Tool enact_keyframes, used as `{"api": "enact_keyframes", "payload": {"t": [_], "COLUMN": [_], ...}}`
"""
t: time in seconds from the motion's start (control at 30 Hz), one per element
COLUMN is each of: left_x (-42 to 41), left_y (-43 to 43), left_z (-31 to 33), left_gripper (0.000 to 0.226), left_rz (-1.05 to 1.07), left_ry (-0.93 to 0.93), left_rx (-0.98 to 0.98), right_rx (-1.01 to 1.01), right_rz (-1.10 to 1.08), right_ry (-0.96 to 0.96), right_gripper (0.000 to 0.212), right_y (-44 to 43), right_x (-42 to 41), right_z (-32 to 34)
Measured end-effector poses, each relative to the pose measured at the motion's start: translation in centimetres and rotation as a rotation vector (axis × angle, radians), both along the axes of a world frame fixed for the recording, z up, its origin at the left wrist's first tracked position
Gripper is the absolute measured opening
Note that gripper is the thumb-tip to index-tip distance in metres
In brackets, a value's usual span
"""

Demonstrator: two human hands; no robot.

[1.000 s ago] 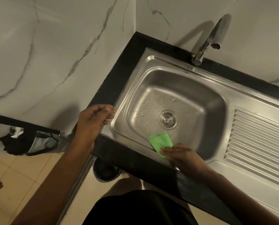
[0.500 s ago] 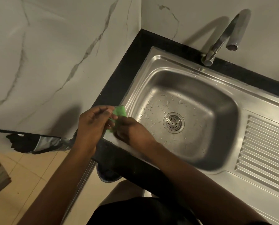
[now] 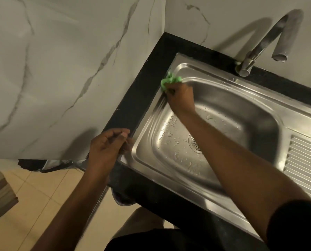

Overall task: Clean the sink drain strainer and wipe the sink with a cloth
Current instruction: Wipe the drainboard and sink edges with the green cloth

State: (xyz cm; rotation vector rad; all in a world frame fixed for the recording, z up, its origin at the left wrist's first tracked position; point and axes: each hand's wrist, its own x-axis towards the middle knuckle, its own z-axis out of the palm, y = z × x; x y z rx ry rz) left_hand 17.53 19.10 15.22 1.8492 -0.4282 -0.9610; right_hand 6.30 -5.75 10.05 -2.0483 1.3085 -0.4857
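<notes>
My right hand (image 3: 180, 97) bunches the green cloth (image 3: 171, 81) against the far-left rim of the sink (image 3: 205, 69); it looks soft, limp and light, best gripped wadded. My left hand (image 3: 105, 147) hovers loosely curled near-left, apparently empty.

The right hand (image 3: 180, 96) grips a bunched green cloth (image 3: 170, 80) against the sink's (image 3: 241, 109) far left rim corner. The left hand (image 3: 105, 147) hovers at the near left corner with its fingers curled; whether it pinches anything is unclear. The forearm partly hides the strainer (image 3: 193, 144). Droplets dot the basin, and a tap (image 3: 259, 48) stands behind it.
</notes>
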Motion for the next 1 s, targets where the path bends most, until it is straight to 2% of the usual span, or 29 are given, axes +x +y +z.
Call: {"api": "enact_keyframes", "payload": {"t": [0.07,0.23,0.33,0.47,0.57,0.67,0.73,0.87,1.0], "left_x": [0.6,1.1,0.7,0.2,0.3,0.6,0.8,1.2,1.3], "left_y": [-0.3,-1.9,-2.9,-4.1,-4.7,-4.8,-4.7,-5.0,-4.9], "left_z": [-0.3,-0.6,-0.4,0.0,-0.2,-0.3,-0.4,-0.5,0.1], "left_gripper": [0.014,0.018,0.018,0.017,0.017,0.016,0.016,0.018,0.016], "left_rz": [-0.012,-0.022,-0.045,-0.051,-0.050,-0.048,-0.052,-0.031,-0.036], "left_ry": [0.015,0.011,0.021,0.004,0.001,0.023,0.019,-0.004,-0.006], "left_rx": [-0.015,-0.048,-0.054,-0.077,-0.080,-0.087,-0.076,-0.034,-0.045], "right_rx": [-0.006,0.068,0.099,-0.031,-0.035,0.016,-0.010,-0.080,-0.032], "right_rz": [0.095,0.512,0.643,0.750,0.634,0.344,0.199,0.151,-0.071], "right_ry": [0.014,0.086,0.052,0.048,0.024,0.027,0.044,0.096,0.117], "right_gripper": [0.023,0.031,0.036,0.029,0.030,0.034,0.027,0.020,0.021], "right_y": [3.9,14.0,15.8,14.8,13.4,8.6,4.0,-2.8,-7.4], "right_x": [-0.8,-2.4,-2.6,-3.1,-3.1,-2.2,-1.6,-0.5,1.4], "right_z": [0.5,0.4,0.1,-0.4,-0.8,-1.0,-1.1,-0.9,-0.5]}}
